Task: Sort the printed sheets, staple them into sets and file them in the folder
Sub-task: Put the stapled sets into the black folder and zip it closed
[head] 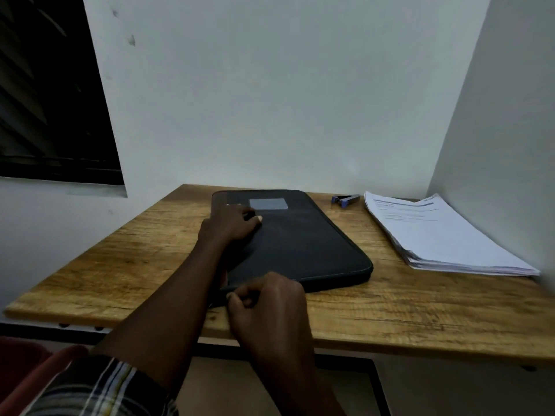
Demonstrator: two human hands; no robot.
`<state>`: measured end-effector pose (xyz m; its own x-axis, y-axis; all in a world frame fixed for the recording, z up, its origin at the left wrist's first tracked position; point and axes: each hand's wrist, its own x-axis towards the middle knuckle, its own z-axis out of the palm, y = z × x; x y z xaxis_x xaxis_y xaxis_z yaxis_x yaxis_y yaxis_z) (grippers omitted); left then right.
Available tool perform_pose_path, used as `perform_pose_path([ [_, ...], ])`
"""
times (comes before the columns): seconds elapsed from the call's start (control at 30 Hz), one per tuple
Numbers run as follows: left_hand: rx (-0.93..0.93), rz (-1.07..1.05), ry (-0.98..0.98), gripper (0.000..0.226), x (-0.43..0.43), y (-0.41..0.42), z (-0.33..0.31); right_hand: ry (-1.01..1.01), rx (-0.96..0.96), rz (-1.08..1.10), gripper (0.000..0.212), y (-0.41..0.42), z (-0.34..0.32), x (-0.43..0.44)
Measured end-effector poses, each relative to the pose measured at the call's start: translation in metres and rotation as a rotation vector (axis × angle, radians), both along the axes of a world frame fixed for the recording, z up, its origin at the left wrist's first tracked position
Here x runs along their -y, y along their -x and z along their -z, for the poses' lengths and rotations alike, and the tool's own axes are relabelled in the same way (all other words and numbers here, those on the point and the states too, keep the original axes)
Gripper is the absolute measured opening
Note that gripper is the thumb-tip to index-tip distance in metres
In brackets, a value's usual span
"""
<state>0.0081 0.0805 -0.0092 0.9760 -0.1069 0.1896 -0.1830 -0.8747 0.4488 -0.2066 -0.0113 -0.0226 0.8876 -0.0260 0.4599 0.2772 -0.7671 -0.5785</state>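
Bench [120,265]: wooden, tucked into a pale corner.
Folder [300,244]: right before you, long axis running away.
Left hand [231,225]: pressing its far end flat.
Right hand [267,298]: your nearer one, pinching the near-left corner.
Sheets [444,235]: well right.

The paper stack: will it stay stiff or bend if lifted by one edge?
Probably floppy: the stack is loose sheets, with no clip visible. Its edges are fanned unevenly, so sheets may slide apart. It looks thick, so likely heavy.
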Motion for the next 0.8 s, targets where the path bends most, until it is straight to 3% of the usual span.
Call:
perform_pose_path([
  [0.17, 0.004, 0.008, 0.024, 0.049, -0.001, 0.0, -0.011, -0.011, -0.004, 0.058, 0.009, -0.017, -0.04, 0.057],
  [0.3, -0.022, -0.005, 0.023, 0.061, -0.007, -0.015, -0.01, 0.047, 0.074, 0.142, 0.005, -0.079, -0.06, 0.115],
  [0.5, 0.001, -0.07, 0.071, 0.066, -0.012, -0.035, -0.006, 0.158, -0.26, 0.194, 0.057, -0.16, -0.038, 0.174],
  [0.6, -0.002, -0.07, 0.038, 0.066, -0.008, -0.042, -0.001, 0.196, -0.384, 0.192, 0.059, -0.18, -0.029, 0.185],
  [0.8, 0.0, -0.026, -0.035, 0.067, 0.009, -0.045, -0.006, 0.087, -0.328, 0.197, 0.059, -0.179, -0.024, 0.19],
])
